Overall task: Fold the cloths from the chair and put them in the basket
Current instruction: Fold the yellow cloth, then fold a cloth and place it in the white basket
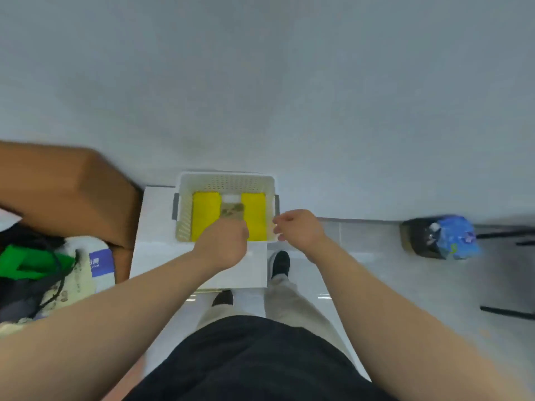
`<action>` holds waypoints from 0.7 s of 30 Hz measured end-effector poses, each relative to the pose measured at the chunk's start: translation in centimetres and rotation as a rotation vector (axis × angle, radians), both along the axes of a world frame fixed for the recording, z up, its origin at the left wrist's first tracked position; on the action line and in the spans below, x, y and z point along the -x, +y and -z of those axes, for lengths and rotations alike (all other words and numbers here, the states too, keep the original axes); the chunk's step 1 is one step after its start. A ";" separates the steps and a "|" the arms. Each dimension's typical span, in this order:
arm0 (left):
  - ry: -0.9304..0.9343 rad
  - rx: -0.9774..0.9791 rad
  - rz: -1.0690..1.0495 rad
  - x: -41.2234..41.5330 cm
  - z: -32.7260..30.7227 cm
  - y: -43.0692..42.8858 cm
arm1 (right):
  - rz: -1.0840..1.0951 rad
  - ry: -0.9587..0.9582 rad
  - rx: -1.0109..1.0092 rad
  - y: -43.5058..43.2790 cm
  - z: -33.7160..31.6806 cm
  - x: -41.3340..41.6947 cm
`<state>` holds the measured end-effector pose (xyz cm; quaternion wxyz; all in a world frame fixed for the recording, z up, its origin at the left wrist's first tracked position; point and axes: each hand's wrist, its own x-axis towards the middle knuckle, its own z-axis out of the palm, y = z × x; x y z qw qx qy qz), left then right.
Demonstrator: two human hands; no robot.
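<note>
A white perforated basket (pixel 185 198) stands on a low white table (pixel 153 227) against the wall. Two folded yellow cloths lie in it, one on the left (pixel 204 209) and one on the right (pixel 254 212). Between them sits a folded beige patterned cloth (pixel 233 211); my left hand (pixel 224 246) holds its near end over the basket. My right hand (pixel 298 227) hovers by the basket's right rim, fingers loosely curled and holding nothing. At the left edge a pile of cloths, green (pixel 26 263) and beige patterned (pixel 75 280), lies heaped.
A brown cardboard box (pixel 66 192) stands left of the table. A dark bin with a blue bag (pixel 443 237) sits on the floor at the right, with black chair legs (pixel 506 312) beyond it. My feet stand at the table's near edge.
</note>
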<state>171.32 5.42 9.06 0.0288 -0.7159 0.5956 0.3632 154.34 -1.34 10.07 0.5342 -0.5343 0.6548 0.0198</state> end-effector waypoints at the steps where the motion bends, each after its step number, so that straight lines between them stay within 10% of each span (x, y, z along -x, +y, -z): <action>1: 0.002 0.005 0.059 1.6 -0.9 -0.1 | 0.186 -0.097 -0.057 1.2 -1.2 2.1; 10: 0.227 0.022 0.325 25.3 -6.6 -0.1 | 0.824 -0.273 0.029 12.0 -4.9 26.2; 21: 0.683 -0.223 0.145 66.1 -9.6 8.5 | 1.012 -0.078 0.165 26.7 -10.9 64.4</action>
